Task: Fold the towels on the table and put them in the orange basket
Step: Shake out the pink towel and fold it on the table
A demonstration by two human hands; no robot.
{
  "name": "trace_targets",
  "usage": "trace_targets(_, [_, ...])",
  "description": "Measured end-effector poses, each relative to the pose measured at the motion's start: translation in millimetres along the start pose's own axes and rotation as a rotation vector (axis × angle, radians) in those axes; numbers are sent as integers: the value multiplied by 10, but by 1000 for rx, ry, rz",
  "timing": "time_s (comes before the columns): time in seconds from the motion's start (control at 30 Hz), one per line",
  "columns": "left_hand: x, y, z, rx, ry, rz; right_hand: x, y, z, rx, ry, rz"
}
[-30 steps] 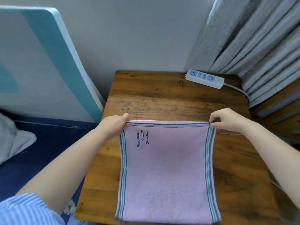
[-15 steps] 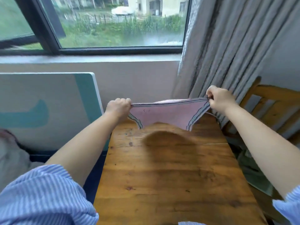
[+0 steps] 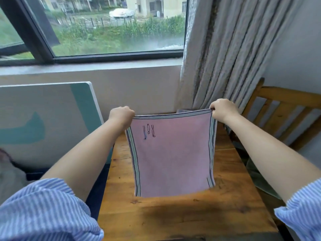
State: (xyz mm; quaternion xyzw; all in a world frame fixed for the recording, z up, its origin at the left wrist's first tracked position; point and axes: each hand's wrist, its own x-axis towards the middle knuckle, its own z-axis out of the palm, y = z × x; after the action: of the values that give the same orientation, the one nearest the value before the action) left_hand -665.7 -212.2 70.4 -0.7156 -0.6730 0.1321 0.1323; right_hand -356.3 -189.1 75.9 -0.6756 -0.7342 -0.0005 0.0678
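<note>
Left hand [image 3: 121, 116] pinches towel [image 3: 173, 157] at top left corner; right hand [image 3: 223, 109] pinches top right corner. Both fists closed on hem. Towel hangs flat above table [image 3: 191, 216], lower edge clear of wood: likely held taut to square it before folding. Count: one towel, two hands. Basket not in view. Chair [image 3: 281, 108] at right.

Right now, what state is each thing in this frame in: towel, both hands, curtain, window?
pink towel: unfolded, held up by its top corners, hanging above the table.
left hand: pinches the towel's top left corner.
right hand: pinches the towel's top right corner.
wooden table: bare where visible, towel's shadow on it.
curtain: drawn aside, bunched at the right.
window: appears closed.
</note>
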Motion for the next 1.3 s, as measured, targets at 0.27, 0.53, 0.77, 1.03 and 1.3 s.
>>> trace_targets(0.27, [393,53,-111,-270,86,-285,591,-83,75,240,134,87])
trace_targets(0.53, [418,-96,-42,-332,315,-318,640,-19,214,335,324,-89])
trace_targets(0.77, [-218,409,943,-117,-106,-17,-111,325,1165,122,95,-455])
trace_targets(1.03, [-930,1259,1888,-53,-594,275,-1082,566,2283,-286,-613,-500])
trace_targets(1.3, [-1304,1296,2245,-27,-725,409,-1462,398,2489,-366,-731,-560])
